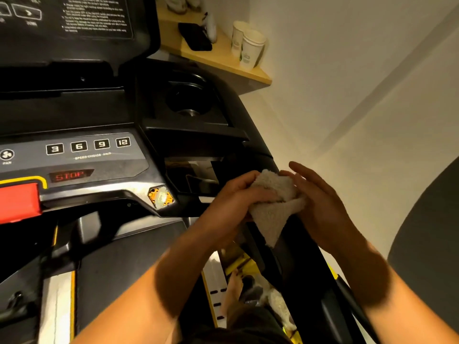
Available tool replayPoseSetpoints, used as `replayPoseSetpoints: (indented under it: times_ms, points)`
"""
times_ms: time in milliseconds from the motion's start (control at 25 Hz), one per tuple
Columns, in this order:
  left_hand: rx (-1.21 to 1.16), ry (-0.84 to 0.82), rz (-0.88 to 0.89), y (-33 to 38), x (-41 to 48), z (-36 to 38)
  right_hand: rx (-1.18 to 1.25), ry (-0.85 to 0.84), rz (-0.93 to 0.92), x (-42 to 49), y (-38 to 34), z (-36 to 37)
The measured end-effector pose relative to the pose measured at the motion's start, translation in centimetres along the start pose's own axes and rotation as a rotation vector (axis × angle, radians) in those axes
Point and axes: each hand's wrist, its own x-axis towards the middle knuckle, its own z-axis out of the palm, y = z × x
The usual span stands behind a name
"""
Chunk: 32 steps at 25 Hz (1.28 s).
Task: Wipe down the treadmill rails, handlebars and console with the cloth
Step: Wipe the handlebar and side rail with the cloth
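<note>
A beige terry cloth [272,207] is bunched between both hands above the treadmill's right handlebar [305,247]. My left hand [231,204] grips the cloth from the left with fingers curled around it. My right hand [320,202] presses against the cloth's right side, fingers stretched out. One corner of the cloth hangs down over the black rail. The console [94,155] fills the left, with speed buttons and a red STOP display. A cup holder [188,100] sits in the console's right wing.
A wooden shelf [250,70] on the white wall carries two paper cups [248,43] and a black case [195,37]. The red safety key block [19,202] is at the far left. My bare foot [233,291] stands on the deck's side rail below.
</note>
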Motion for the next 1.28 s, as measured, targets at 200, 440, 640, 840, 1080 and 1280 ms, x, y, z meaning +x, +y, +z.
replayPoseSetpoints:
  times_ms: [200, 440, 640, 840, 1080, 1280]
  points:
    - [0.017, 0.050, 0.143, 1.3, 0.1, -1.3, 0.030, -0.297, 0.151, 1.6, -1.5, 1.1]
    - [-0.294, 0.325, 0.399, 1.8, 0.2, -1.7, -0.536, -0.444, 0.117, 0.1, -3.3, 1.6]
    - [-0.413, 0.324, 0.396, 2.8, 0.1, -1.7, -0.582, -0.476, 0.029, -1.1, -3.5, 1.8]
    - [-0.447, 0.161, 0.324, 2.9, -0.8, -0.5, -0.349, -0.327, -0.145, -1.3, -3.4, 1.9]
    - [-0.073, 0.381, 0.175, 1.0, -0.5, 0.0, -0.547, -0.305, -0.155, -4.6, -2.6, 0.5]
    - [0.272, 0.264, 0.031, -2.3, -1.4, 0.9, -0.390, -0.243, -0.231, -7.1, -4.0, -2.1]
